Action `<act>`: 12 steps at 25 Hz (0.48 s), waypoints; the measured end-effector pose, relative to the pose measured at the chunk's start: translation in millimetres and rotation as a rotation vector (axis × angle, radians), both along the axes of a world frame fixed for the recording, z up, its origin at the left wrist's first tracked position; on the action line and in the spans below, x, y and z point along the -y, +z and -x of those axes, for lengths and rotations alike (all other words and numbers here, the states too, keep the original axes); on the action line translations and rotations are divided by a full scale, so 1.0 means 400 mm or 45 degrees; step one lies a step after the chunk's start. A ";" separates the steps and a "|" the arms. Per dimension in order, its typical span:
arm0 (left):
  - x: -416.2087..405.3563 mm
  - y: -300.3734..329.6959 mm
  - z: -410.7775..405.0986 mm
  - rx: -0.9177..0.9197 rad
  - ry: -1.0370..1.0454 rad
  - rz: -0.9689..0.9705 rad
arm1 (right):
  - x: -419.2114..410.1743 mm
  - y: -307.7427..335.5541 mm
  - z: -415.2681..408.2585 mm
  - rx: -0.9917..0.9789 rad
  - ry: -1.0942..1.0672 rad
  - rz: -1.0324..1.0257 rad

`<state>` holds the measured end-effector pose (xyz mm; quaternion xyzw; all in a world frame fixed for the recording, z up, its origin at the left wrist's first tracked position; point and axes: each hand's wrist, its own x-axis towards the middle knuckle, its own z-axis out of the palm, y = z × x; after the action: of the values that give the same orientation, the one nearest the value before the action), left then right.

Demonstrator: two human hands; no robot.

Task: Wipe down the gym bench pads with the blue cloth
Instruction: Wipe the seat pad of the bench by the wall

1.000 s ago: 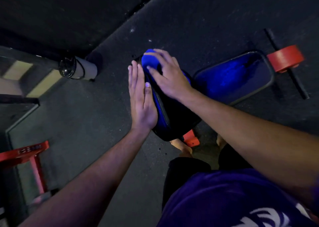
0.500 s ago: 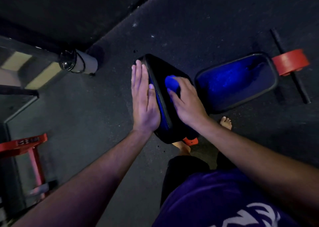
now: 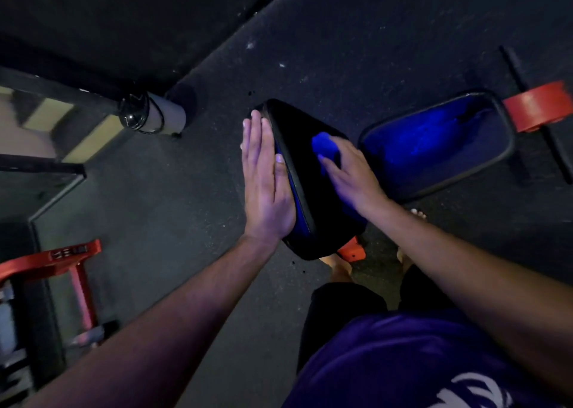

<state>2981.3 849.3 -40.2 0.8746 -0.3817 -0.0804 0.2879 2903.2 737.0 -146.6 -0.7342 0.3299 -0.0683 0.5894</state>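
A black bench back pad (image 3: 297,134) stands tilted up in the middle of the view. My left hand (image 3: 263,184) lies flat, fingers straight, against the pad's left side. The blue cloth (image 3: 322,145) is pressed on the pad's face under my right hand (image 3: 350,175), and only its far end shows past my fingertips. The seat pad (image 3: 440,140), glossy with a blue sheen, lies to the right, apart from my hands.
A red frame foot (image 3: 536,106) on a black crossbar (image 3: 558,150) sits beyond the seat pad. A red bracket (image 3: 352,251) shows under the back pad by my bare feet (image 3: 339,268). A black post with a pale sleeve (image 3: 161,116) and a red rack (image 3: 62,255) stand left.
My right hand has slid the cloth from the pad's top end down its face toward me, then shifted slightly right. My left hand has stayed flat against the pad's side.
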 end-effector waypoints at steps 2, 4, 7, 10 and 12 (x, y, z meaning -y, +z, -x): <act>0.000 0.005 0.004 -0.012 0.001 -0.015 | 0.027 0.032 -0.059 0.115 0.001 0.107; 0.008 0.016 -0.002 0.031 -0.058 -0.083 | 0.068 -0.015 -0.105 0.082 0.021 0.093; 0.014 0.050 -0.006 0.327 -0.555 -0.274 | 0.100 -0.122 -0.039 -0.160 0.116 -0.094; 0.059 0.072 -0.035 0.523 -1.204 -0.562 | 0.106 -0.139 0.134 -0.228 -0.160 -0.195; 0.083 0.078 -0.051 0.544 -1.519 -0.742 | 0.084 -0.133 0.248 -0.307 -0.397 -0.258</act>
<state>3001.8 816.0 -9.1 0.5537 -0.8081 -0.1503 -0.1334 2803.9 703.5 -199.7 -0.6143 0.5127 -0.0371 0.5987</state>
